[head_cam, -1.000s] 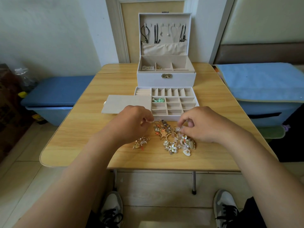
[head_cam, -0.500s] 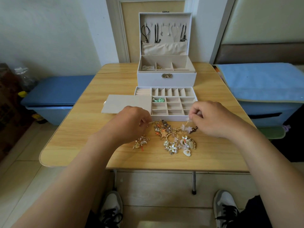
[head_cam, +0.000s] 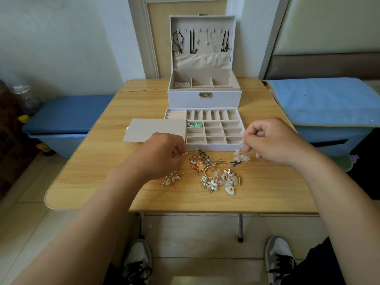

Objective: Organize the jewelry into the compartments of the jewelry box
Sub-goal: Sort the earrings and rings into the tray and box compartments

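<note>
Rightward and a little up goes the right hand since half a second ago, drawing a pale flower earring clear of the jewelry pile. Its fingers are curled, with thumb and forefinger pinching the earring's top just in front of the tray's near right corner. The left hand has barely shifted. It pinches a thin gold ear wire at the pile's left edge, its other fingers tucked in.

A small dark piece lies right under the flowers and may be hooked to them. If so, lifting could drag it along, or bend a hook. A hard tug on either side could scatter the tangled pile across the wooden table.

One tray compartment holds a mint-green piece; the rest look vacant. A beige flap lies over the tray's left part, hiding whatever is below it. The open jewelry box stands behind, and a small separate cluster sits beside the left wrist.
</note>
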Available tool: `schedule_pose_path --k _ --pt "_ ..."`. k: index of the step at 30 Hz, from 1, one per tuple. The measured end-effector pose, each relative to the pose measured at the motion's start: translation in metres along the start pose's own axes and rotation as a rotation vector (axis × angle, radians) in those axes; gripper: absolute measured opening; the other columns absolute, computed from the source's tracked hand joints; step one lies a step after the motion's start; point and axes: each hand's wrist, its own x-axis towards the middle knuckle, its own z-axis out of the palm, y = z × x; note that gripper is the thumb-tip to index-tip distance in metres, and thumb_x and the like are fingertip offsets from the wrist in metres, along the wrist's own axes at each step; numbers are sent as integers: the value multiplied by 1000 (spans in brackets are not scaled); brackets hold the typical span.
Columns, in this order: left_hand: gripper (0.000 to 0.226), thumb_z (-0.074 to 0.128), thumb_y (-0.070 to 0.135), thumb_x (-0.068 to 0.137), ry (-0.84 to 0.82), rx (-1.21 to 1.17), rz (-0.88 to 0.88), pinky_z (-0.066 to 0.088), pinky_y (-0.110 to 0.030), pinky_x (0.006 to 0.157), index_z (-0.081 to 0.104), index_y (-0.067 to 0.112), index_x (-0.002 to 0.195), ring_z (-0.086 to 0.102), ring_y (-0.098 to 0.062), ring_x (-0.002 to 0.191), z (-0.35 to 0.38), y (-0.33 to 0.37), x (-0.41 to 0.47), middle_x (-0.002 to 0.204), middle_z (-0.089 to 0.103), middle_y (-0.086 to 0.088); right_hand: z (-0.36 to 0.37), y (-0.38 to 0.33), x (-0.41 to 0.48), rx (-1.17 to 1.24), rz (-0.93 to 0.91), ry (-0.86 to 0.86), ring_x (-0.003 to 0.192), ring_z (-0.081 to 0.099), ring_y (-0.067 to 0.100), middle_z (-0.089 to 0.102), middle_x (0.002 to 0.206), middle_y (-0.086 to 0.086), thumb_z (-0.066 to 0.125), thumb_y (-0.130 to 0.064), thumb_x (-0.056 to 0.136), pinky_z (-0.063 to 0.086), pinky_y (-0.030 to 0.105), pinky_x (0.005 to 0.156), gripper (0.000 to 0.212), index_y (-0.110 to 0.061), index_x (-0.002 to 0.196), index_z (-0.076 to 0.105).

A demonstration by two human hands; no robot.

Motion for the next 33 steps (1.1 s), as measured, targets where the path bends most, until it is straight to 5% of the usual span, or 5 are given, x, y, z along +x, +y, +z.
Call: schedule_pose_path --k 4,12,19,26,33 --pt "22 58 3 89 30 -64 -32 40 -4 65 72 18 98 56 3 73 -1 3 1 80 61 15 0 4 2 24 32 -2 54 61 10 75 74 -9 58 -14 87 52 30 65 13 -17 79 67" --pt "26 57 4 91 -14 -28 -20 40 -6 67 74 20 102 58 3 76 -1 2 1 81 59 20 1 11 2 -127 56 -33 72 67 13 74 73 -7 61 -17 87 57 38 73 16 -21 77 73" --pt "29 58 2 88 -17 24 8 43 -19 72 76 19 103 53 2 71 1 0 2 83 58 11 1 10 1 -275 -23 -12 82 61 3 68 84 -11 64 -20 90 45 20 65 13 -24 83 75" --pt "25 64 2 88 -15 -23 0 41 -2 65 78 19 100 60 2 75 1 -3 1 88 69 6 6 0 -5 -224 -101 -69 74 60 -1 68 80 -12 67 -19 89 40 17 60 15 -27 78 74" --pt "24 63 0 88 65 -127 -39 45 -3 67 77 17 96 63 5 77 -9 -6 0 81 68 14 13 -3 -5 -181 -135 -62 79 63 1 70 81 -11 66 -18 88 53 24 71 15 -26 78 74"
